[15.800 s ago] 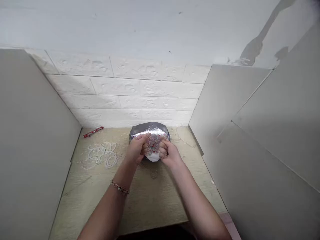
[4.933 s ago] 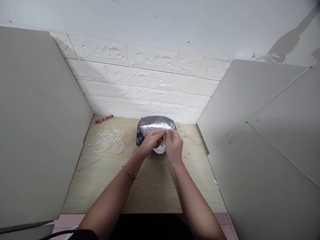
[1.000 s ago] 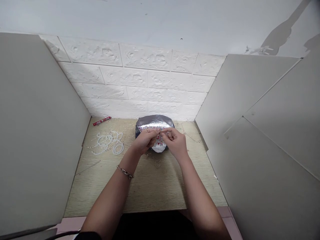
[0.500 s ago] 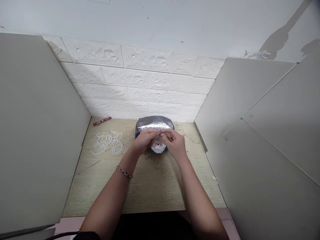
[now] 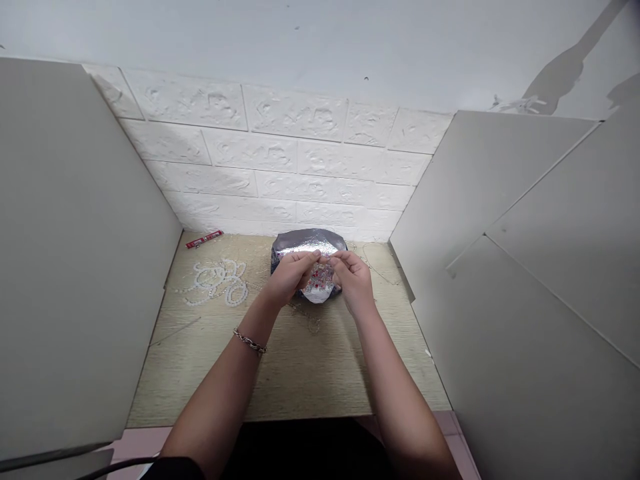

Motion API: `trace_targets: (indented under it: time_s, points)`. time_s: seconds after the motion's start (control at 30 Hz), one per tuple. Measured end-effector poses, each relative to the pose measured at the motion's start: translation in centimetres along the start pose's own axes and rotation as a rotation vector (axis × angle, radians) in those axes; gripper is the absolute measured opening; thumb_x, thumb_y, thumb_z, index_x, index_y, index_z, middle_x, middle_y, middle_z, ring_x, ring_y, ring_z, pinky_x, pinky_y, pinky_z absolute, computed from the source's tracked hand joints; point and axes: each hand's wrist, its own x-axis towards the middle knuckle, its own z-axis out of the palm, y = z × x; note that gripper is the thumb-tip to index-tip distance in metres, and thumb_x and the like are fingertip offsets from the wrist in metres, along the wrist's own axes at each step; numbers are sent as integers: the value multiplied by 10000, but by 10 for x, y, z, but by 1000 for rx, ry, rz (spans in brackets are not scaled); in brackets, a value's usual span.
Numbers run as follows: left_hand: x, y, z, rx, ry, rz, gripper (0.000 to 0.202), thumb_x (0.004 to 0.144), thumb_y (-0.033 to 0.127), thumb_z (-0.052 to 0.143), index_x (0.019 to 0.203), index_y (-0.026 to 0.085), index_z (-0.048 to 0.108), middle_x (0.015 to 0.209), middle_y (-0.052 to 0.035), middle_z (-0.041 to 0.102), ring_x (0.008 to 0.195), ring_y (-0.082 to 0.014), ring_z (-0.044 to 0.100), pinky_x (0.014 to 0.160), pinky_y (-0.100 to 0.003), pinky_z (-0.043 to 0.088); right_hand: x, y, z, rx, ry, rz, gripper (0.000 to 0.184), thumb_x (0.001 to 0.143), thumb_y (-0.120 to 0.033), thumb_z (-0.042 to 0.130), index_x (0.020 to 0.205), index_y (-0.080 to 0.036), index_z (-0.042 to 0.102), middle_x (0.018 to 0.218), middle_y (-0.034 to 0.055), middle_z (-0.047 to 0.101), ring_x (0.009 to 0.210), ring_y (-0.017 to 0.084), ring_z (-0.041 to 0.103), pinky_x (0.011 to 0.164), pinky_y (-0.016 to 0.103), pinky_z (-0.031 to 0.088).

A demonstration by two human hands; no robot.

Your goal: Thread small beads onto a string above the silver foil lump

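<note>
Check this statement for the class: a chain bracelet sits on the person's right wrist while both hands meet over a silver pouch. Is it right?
No: the chain bracelet is on the left wrist, not the right, as the head view shows. The left hand and right hand do meet over the silver pouch.

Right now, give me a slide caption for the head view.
Left hand and right hand meet over a silver foil pouch, white bead strands beside it on the wood-grain board.
</note>
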Motion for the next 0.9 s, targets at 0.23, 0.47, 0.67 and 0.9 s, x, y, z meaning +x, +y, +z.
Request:
trace_targets:
  time_s: [0.23, 0.47, 0.67, 0.9]
  points:
    - [-4, 2, 4, -35, -28, 53, 273, 725, 361, 474, 582, 133, 424, 434, 74, 208, 365, -12, 150, 359, -166, 104, 1, 0, 3, 193, 5, 112, 126, 637, -260, 564, 707, -174, 506, 359, -113, 312, 295, 15, 224, 324, 167, 198]
    - [-4, -2, 7, -29, -147, 35, 268, 737, 265, 425, 520, 143, 327, 455, 60, 222, 381, -20, 185, 379, -187, 110, 1, 1, 3, 242, -33, 146, 138, 640, -257, 576, 709, -164, 501, 359, -113, 321, 288, 6, 225, 313, 160, 175]
    - [-4, -5, 9, -69, -192, 47, 247, 701, 198, 400, 493, 160, 272, 417, 52, 260, 377, -36, 226, 385, -199, 142, 0, 2, 3, 244, -62, 170, 142, 642, -255, 576, 719, -162, 502, 340, -118, 310, 277, 4, 208, 306, 156, 165]
    - [-3, -7, 7, -151, -216, 56, 229, 702, 221, 385, 493, 157, 317, 384, 37, 330, 366, -49, 250, 382, -212, 166, -2, -1, 4, 271, -92, 208, 153, 628, -261, 587, 704, -155, 507, 341, -120, 287, 277, -2, 185, 307, 152, 137]
